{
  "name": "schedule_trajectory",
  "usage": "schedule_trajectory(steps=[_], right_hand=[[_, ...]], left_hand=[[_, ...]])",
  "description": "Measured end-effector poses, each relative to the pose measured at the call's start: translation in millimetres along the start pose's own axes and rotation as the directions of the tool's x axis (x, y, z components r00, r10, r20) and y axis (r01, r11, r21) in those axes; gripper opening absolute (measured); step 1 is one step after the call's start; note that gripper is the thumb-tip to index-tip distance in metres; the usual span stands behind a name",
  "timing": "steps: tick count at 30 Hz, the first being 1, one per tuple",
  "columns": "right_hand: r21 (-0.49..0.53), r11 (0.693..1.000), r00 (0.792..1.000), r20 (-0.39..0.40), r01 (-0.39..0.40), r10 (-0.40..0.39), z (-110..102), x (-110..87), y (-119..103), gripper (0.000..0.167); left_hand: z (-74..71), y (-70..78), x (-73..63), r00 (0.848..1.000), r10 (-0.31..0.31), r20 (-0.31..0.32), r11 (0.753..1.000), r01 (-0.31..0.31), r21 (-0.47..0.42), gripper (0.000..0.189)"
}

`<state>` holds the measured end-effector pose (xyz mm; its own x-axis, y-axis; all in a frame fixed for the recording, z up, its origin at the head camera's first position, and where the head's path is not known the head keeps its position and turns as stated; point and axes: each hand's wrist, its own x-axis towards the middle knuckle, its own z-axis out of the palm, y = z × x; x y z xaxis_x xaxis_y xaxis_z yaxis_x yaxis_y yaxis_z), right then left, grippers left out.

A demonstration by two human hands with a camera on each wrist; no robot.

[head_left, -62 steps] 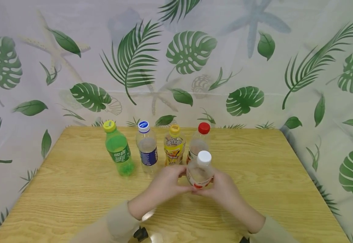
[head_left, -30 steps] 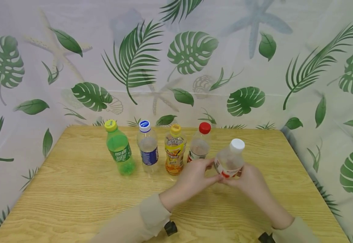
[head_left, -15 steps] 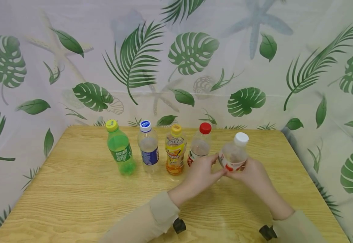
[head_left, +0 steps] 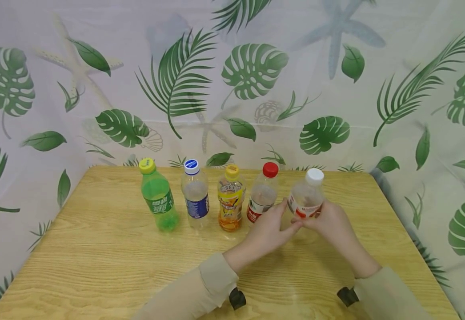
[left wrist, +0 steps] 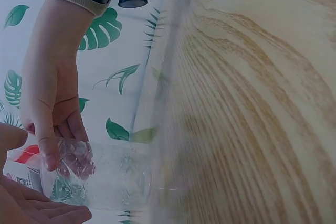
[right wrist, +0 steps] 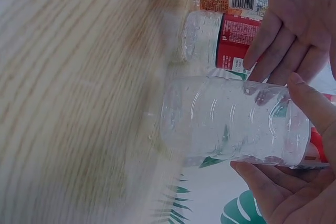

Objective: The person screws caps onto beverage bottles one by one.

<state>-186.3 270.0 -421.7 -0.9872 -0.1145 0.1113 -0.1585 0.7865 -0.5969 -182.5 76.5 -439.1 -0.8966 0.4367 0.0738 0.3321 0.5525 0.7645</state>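
A clear bottle with a white cap (head_left: 307,194) and a red-and-white label stands upright between my two hands, close to the tabletop in the wrist views. My right hand (head_left: 333,224) grips its right side, thumb across the front and fingers behind. From the left, my left hand (head_left: 267,231) holds it too, with the thumb in front and fairly straight fingers reaching behind the clear plastic (right wrist: 236,121). Just left of it is a clear bottle with a red cap (head_left: 263,195), partly hidden by my left hand.
Further left in the row stand a yellow-capped bottle with orange drink (head_left: 231,200), a blue-labelled bottle (head_left: 195,195) and a green bottle (head_left: 158,195). They stand on a wooden table (head_left: 136,275). A leaf-patterned curtain (head_left: 232,106) hangs along its back.
Both hands have carried the white-capped bottle from in front of the red-capped one rightward and back, to the right end of the row. The other bottles have stayed in place.
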Motion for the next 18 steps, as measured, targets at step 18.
schedule_trajectory(steps=[18], right_hand=[[0.028,0.999,1.000,-0.007,-0.025,0.025,7,17.3,6,0.070]], left_hand=[[4.3,-1.9,-0.6,1.000,0.024,0.015,0.998,-0.025,0.058,0.072]])
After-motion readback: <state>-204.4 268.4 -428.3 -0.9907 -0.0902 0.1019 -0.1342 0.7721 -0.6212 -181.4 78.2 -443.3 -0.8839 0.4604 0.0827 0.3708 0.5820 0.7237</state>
